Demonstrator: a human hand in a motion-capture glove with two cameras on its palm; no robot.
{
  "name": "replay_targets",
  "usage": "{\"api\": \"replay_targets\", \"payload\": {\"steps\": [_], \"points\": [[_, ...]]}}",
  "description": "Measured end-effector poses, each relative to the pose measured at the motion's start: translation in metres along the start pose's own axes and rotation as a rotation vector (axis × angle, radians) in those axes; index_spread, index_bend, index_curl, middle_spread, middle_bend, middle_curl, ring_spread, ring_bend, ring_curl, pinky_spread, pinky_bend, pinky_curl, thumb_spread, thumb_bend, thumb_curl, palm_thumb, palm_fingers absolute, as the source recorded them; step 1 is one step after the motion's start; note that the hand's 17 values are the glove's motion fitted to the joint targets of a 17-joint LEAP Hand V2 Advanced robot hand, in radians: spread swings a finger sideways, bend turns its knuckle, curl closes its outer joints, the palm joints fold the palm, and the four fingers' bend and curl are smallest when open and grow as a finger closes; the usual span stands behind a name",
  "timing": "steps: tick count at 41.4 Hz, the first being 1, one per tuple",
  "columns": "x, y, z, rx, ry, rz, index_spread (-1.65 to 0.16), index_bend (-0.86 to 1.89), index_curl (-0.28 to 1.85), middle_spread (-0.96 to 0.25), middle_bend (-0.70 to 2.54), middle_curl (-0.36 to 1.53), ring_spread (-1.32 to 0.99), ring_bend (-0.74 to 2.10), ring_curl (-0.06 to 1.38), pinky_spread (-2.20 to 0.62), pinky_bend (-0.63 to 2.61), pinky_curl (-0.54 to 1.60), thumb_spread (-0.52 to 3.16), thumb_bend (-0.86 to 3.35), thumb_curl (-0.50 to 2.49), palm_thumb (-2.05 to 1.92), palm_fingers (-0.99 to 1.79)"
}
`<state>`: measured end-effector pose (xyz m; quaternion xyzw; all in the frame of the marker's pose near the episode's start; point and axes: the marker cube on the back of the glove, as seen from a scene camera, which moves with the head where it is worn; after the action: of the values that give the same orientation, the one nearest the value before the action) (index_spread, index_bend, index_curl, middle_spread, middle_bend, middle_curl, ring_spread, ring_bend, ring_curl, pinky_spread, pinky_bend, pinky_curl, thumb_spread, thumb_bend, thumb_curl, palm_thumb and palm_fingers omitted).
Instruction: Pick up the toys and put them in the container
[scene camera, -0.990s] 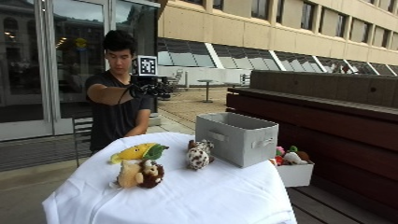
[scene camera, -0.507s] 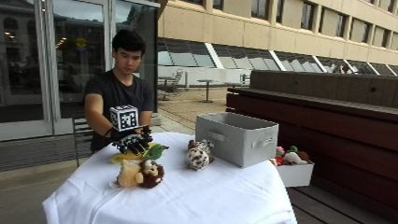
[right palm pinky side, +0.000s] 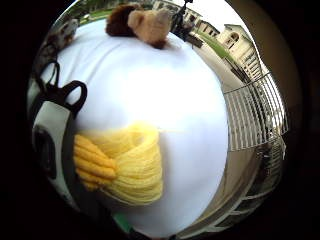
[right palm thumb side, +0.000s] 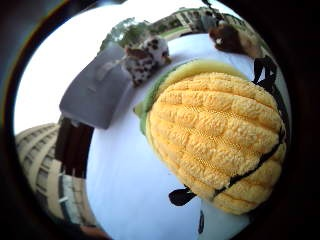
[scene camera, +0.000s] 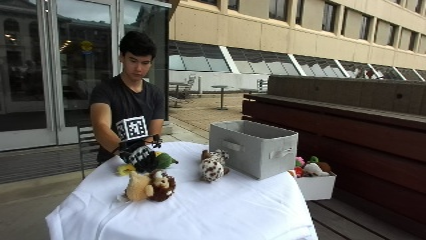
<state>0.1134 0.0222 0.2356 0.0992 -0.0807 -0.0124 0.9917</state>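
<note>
- Where the white-clothed table (scene camera: 219, 210) meets the person's side, the gloved right hand (scene camera: 138, 154) sits down on a plush corn cob (scene camera: 160, 160), its fingers curled over the toy; the yellow tip shows at the hand's left and the green husk at its right.
- In the thumb-side palm view the corn cob's knobbly yellow kernels (right palm thumb side: 215, 145) fill much of the frame, black straps crossing them, with the green husk along one edge (the toy is right against the palm).
- The little-finger-side palm view shows the ribbed yellow end of the same toy (right palm pinky side: 125, 167) lying on the white cloth beside the glove's straps.
- Just in front of the hand, nearer the camera, a tan and brown plush animal (scene camera: 150, 186) lies on the cloth, apart from the corn cob.
- Toward the middle of the table stands a spotted white and brown plush animal (scene camera: 213, 166), upright and just beside the container.
- The grey fabric container (scene camera: 253, 148) stands on the table's right part, open at the top, a handle slot on each visible side.
- Past the table's right edge, lower down, a white bin (scene camera: 315, 184) holds more small colourful toys.
</note>
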Motion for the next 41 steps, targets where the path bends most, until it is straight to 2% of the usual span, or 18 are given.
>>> {"api": "replay_targets", "payload": {"steps": [4,6,11,15,18,23,28,33,41], "points": [[-0.006,-0.016,-0.01,-0.08,0.051,0.246,-0.21,0.66,0.46,-0.24,0.72,0.47,-0.39,0.89,0.39,-0.43,0.65,0.35,0.8,0.3,0.36,0.77,1.41],[-0.003,-0.027,-0.013,-0.104,0.075,0.317,-0.21,0.68,0.48,-0.24,0.75,0.48,-0.37,0.91,0.4,-0.44,0.66,0.35,0.74,0.33,0.39,0.83,1.38],[0.016,-0.04,-0.034,-0.248,0.056,0.109,-0.2,0.62,0.5,-0.2,0.84,0.51,-0.32,1.03,0.44,-0.45,0.71,0.38,0.57,0.33,0.44,0.88,1.35],[0.005,-0.059,-0.072,-0.309,0.065,0.161,-0.2,0.57,0.51,-0.24,0.96,0.55,-0.36,1.14,0.47,-0.47,0.76,0.4,0.45,0.27,0.47,0.82,1.32],[-0.014,-0.087,-0.109,-0.256,0.097,0.226,-0.22,0.51,0.52,-0.25,1.02,0.57,-0.37,1.2,0.49,-0.47,0.81,0.42,0.44,0.24,0.49,0.78,1.27],[-0.064,-0.137,-0.188,-0.212,0.1,0.188,-0.24,0.4,0.53,-0.27,1.08,0.6,-0.37,1.28,0.52,-0.48,0.88,0.45,0.45,0.2,0.52,0.72,1.21],[-0.125,-0.183,-0.244,-0.073,0.081,0.021,-0.26,0.35,0.55,-0.28,1.11,0.62,-0.37,1.31,0.54,-0.47,0.91,0.46,0.45,0.19,0.56,0.72,1.19],[-0.217,-0.205,-0.257,-0.039,0.074,-0.037,-0.27,0.31,0.59,-0.28,1.13,0.63,-0.37,1.32,0.54,-0.48,0.93,0.47,0.46,0.18,0.6,0.71,1.17],[-0.35,-0.198,-0.215,-0.081,0.089,-0.13,-0.3,0.26,0.65,-0.29,1.13,0.64,-0.37,1.34,0.54,-0.48,0.94,0.47,0.47,0.17,0.66,0.71,1.16]]}}
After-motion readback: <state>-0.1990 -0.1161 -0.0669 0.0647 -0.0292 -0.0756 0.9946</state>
